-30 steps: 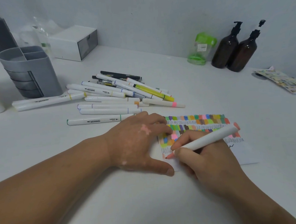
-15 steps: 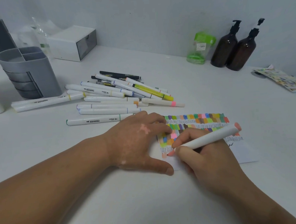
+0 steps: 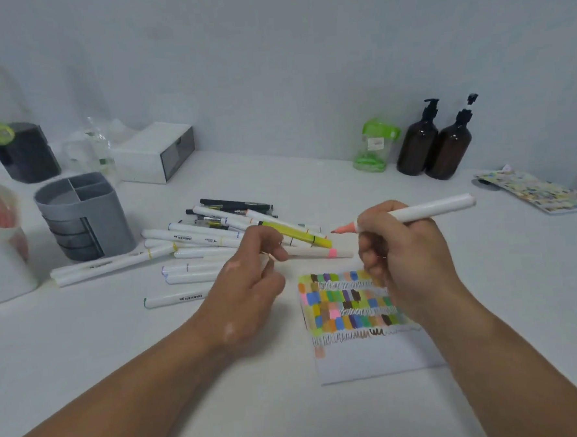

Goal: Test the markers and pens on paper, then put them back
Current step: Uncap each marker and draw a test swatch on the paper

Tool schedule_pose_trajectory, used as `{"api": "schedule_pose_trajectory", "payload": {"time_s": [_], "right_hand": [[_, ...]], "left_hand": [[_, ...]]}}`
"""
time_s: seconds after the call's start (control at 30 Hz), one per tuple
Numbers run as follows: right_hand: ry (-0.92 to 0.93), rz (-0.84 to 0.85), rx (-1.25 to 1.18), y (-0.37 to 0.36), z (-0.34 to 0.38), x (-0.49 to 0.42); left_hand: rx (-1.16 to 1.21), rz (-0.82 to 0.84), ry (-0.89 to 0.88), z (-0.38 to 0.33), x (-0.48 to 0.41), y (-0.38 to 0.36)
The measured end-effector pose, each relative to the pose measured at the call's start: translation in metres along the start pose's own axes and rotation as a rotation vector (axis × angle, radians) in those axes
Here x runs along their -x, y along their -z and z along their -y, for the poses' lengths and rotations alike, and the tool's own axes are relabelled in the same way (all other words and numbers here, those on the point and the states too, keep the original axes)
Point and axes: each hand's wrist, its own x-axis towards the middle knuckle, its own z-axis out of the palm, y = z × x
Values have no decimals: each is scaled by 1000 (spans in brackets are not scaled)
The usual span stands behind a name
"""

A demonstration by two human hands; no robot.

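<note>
Holding a white marker (image 3: 425, 210) in the air above the paper (image 3: 373, 358), the right grip (image 3: 402, 245) has its fingers curled round the front part of the barrel. The marker lies almost level, its peach tip pointing left toward the left grip (image 3: 247, 281) and its white back end sticking out to the right. The left grip is raised off the worktop (image 3: 326, 418), just left of the paper, with its fingers curled and the thumb against the forefinger. Whether it pinches something small there, I cannot tell.

The paper lies flat on the worktop, partly under the right wrist. Its upper part is filled with rows of colour patches and scribbled lines, and its lower part is bare.

Behind the left grip a loose pile of markers and pens (image 3: 197, 239) lies on the worktop, with a yellow highlighter (image 3: 294, 233) across its right side. A grey pen holder (image 3: 84, 214) stands upright to the left of the pile. Near the wall stand a white box (image 3: 154, 152), a green-lidded jar (image 3: 375, 145) and two brown pump bottles (image 3: 434, 145).
</note>
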Motion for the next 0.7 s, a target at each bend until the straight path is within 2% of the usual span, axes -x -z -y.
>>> {"api": "schedule_pose_trajectory", "payload": {"time_s": [0.1,0.23,0.37,0.53,0.7], "right_hand": [[-34,20,-75,-2,-18,-3],[-70,116,-56,1,-39,0],[-64,175,-185,2,-43,-2],[-33,173,-209,1,-42,-3],[22,170,-195,1,-38,-2]], "left_hand": [[178,-125,79,4,-3,0],[309,-108,121,5,-6,-1],[460,-77,185,3,-11,-4],[408,-53,196,3,-12,-3],[243,-18,106,7,-12,-2]]}}
